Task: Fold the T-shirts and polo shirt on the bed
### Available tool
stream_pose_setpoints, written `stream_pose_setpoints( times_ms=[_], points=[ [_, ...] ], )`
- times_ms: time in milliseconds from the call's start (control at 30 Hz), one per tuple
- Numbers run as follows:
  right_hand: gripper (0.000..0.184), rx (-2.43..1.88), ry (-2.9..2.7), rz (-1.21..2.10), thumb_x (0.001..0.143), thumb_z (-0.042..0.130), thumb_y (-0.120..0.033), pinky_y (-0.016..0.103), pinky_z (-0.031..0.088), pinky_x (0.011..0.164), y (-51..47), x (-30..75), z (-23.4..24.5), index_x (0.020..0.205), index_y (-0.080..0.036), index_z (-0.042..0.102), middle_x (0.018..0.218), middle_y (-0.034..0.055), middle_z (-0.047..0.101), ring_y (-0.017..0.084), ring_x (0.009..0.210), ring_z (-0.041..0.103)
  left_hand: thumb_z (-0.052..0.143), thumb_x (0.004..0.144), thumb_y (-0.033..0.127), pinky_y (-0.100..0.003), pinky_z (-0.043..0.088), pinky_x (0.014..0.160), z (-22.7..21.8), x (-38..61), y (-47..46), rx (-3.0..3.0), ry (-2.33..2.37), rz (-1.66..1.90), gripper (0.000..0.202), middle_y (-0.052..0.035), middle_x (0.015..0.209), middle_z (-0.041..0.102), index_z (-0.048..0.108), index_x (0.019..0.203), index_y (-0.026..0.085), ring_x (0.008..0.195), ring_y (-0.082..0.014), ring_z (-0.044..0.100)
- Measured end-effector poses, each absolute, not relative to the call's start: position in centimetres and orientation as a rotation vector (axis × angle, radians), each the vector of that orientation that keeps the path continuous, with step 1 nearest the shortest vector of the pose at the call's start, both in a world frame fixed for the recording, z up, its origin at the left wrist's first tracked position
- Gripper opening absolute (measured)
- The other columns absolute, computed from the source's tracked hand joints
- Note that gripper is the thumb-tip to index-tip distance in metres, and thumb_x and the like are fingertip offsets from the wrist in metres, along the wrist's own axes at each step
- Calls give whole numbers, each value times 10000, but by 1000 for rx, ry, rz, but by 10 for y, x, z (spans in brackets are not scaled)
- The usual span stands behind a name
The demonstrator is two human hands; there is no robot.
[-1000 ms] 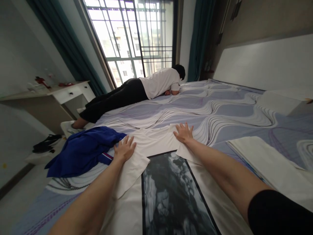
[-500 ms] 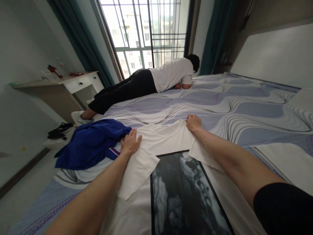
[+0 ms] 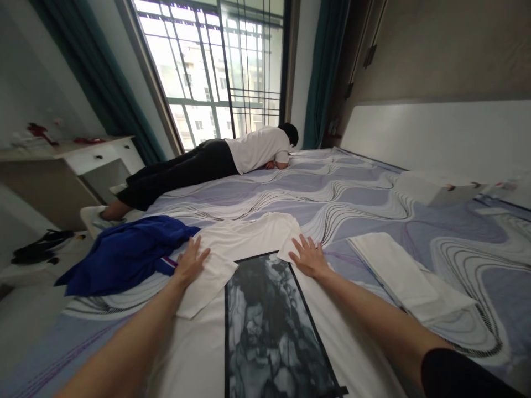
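A white T-shirt (image 3: pixel 249 235) with a dark, marbled printed panel (image 3: pixel 271 320) lies spread on the bed, its collar end away from me and its sleeves folded inward. My left hand (image 3: pixel 191 261) rests with fingers apart on the left sleeve side, close to a blue garment (image 3: pixel 133 254). On the right, my right hand (image 3: pixel 307 255) lies palm down, fingers spread, over the shirt's right sleeve and edge. Neither hand grips anything. The lower end of the shirt runs out of view.
A folded white garment (image 3: pixel 409 276) lies on the patterned bedsheet (image 3: pixel 352 207) to my right. Beyond the shirt, a person (image 3: pixel 232 152) in a white top lies across the bed by the window. A white box (image 3: pixel 435 188) stands near the headboard (image 3: pixel 435 132); a desk (image 3: pixel 70 160) is at left.
My right hand has moved from the shirt's far right shoulder toward me, and its fingers have spread. My left hand stays on the left sleeve. The view has turned to the right.
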State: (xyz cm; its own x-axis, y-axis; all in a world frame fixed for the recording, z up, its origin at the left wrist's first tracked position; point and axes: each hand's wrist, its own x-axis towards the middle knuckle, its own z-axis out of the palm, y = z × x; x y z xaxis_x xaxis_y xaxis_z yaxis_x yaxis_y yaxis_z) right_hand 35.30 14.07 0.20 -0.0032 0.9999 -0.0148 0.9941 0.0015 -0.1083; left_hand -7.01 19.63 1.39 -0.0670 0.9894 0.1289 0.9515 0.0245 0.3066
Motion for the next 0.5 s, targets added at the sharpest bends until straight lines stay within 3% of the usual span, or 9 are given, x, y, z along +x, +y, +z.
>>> stream_pose_setpoints(
  times_ms=[100,200,367,433,500],
  points=[
    [686,-2186,-2151,170,978,215,-648,608,92,1172,136,346,14,1583,-324,216,1673,44,120,332,1516,107,292,964,523,-515,264,1168,17,-67,125,2031,2174,319,713,-185,1648,168,229,1570,152,1487,-301,282],
    [642,-2226,-2081,134,1004,217,-580,622,85,1161,111,341,18,1578,-294,247,1667,75,147,346,1504,138,300,963,471,-558,199,1183,18,-63,54,2060,2249,178,675,-165,1643,214,272,1559,155,1512,-300,206],
    [698,-2247,-1947,-25,1004,298,-525,638,91,1144,34,344,10,1582,-141,215,1652,181,136,374,1489,142,268,951,501,-549,183,1190,19,-50,-42,1898,2465,260,731,-178,1615,293,300,1532,56,1497,-323,228],
    [770,-2264,-1825,-96,989,348,-520,584,154,1146,-4,351,7,1559,-25,198,1611,263,203,381,1461,209,300,923,556,-538,194,1192,17,-42,-79,1844,2516,327,783,-197,1600,318,352,1493,22,1487,-337,246],
    [792,-2260,-1708,-146,966,413,-512,513,254,1113,-44,360,5,1512,40,258,1514,315,363,389,1378,352,344,887,587,-535,214,1190,13,-34,-117,1815,2520,383,799,-209,1588,335,428,1436,13,1480,-349,260]
  ],
)
